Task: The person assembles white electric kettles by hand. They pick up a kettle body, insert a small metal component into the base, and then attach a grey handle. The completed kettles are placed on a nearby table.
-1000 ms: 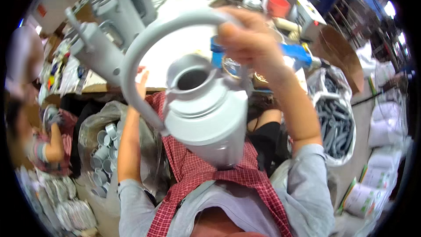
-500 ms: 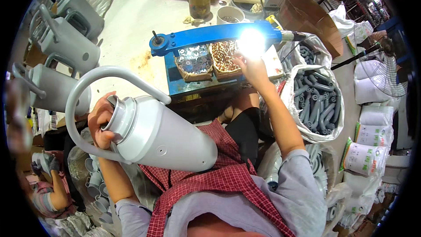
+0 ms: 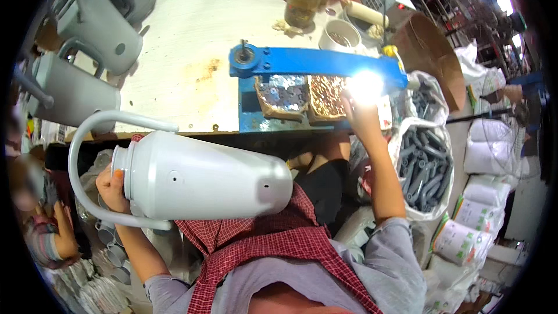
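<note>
My left hand (image 3: 112, 189) is closed round the neck of a grey plastic watering can (image 3: 203, 177), which lies nearly level over my lap. Its long curved handle (image 3: 78, 163) loops past my wrist, and small holes show in the upturned side. My right hand (image 3: 365, 121) reaches to the right edge of a box of small copper-coloured rivets (image 3: 327, 96). Strong lamp glare (image 3: 367, 86) hides most of its fingers, so I cannot see whether they hold a rivet. Beside the rivets stands a box of small grey metal pieces (image 3: 283, 96).
A blue machine arm (image 3: 308, 61) spans above both boxes. More grey watering cans (image 3: 87, 90) stand at the left of the table. A jar (image 3: 305, 0) and a white cup (image 3: 339, 36) are behind. Grey curved parts (image 3: 424, 168) fill a sack at right. Another person (image 3: 49, 227) sits far left.
The watering can has turned from a slant to nearly level, and its side holes have rolled upward. My right hand stays by the rivet box. The whole view has shifted.
</note>
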Tool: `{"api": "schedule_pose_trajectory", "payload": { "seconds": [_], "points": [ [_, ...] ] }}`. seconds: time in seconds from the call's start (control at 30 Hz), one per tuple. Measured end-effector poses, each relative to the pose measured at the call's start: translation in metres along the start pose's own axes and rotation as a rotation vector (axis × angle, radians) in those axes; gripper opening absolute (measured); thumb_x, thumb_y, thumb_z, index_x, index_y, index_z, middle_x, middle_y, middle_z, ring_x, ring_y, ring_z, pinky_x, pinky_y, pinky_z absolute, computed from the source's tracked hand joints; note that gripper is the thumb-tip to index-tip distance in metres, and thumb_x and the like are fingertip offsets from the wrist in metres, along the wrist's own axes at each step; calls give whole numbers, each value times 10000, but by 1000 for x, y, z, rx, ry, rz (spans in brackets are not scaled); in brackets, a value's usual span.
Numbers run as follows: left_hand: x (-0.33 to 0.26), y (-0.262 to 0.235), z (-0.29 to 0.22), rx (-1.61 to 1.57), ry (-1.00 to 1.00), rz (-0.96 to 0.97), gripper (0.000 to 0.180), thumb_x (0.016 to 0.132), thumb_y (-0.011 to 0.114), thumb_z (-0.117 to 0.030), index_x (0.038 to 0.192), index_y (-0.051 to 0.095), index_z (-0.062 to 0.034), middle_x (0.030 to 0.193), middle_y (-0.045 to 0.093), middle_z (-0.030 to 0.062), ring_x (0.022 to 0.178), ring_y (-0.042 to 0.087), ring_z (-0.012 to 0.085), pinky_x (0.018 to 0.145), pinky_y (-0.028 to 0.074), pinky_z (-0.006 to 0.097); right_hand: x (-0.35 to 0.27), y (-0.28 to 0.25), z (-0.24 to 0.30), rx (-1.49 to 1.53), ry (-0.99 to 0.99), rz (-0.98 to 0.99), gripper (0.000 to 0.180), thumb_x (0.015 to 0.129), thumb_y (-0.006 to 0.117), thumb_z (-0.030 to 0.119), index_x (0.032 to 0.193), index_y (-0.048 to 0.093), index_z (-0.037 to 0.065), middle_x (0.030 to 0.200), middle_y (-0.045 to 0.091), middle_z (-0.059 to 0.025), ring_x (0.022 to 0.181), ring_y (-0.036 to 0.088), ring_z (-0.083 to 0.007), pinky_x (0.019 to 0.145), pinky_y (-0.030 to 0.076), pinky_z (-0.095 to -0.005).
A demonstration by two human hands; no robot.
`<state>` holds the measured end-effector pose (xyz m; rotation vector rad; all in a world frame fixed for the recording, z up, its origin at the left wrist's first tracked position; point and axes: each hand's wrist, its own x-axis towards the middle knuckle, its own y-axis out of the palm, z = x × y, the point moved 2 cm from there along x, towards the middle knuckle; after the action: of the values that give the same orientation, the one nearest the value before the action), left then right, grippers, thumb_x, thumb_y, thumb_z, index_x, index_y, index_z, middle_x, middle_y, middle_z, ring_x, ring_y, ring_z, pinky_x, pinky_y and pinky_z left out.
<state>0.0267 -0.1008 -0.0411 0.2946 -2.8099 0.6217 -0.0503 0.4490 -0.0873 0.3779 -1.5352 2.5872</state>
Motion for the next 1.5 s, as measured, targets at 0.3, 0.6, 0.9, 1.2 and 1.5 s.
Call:
{"api": "schedule_pose_trajectory", "payload": {
  "seconds": [0.3,0.6,0.9,1.2,1.5],
  "points": [
    [-39,-3,22,-206,-257,-385,469,950,521,-335,572,500,-58,517,456,-44,479,372,53,459,251,251,87,-12,157,1099,-192,15,133,833,638,-14,965,646,-22,950,615,-94,794,647,-139,730,520,-247],
    [-60,7,40,-551,-273,-417,460,987,390,-402,1128,577,-5,1038,633,115,879,616,192,756,507,305,141,-5,175,670,-308,263,125,848,679,66,877,615,-37,753,664,-64,685,663,-104,620,524,-215],
    [-61,15,42,-558,-240,-589,467,987,389,-411,1139,574,-10,1051,632,113,899,615,195,772,507,312,144,-14,177,569,-353,360,129,874,642,74,918,620,-46,788,682,-73,741,678,-116,682,547,-234],
    [-61,26,41,-558,-212,-657,474,988,388,-420,1150,572,-14,1065,631,110,919,614,197,789,507,319,113,-2,158,633,-403,-35,185,831,671,65,999,655,-11,884,675,-99,757,670,-144,702,533,-247],
    [-63,25,39,-559,-209,-715,481,988,386,-428,1161,569,-19,1078,630,108,939,613,199,805,507,326,53,72,76,56,-497,205,149,782,660,74,925,699,82,932,657,-80,856,637,-258,759,525,-350]
  ]
}}
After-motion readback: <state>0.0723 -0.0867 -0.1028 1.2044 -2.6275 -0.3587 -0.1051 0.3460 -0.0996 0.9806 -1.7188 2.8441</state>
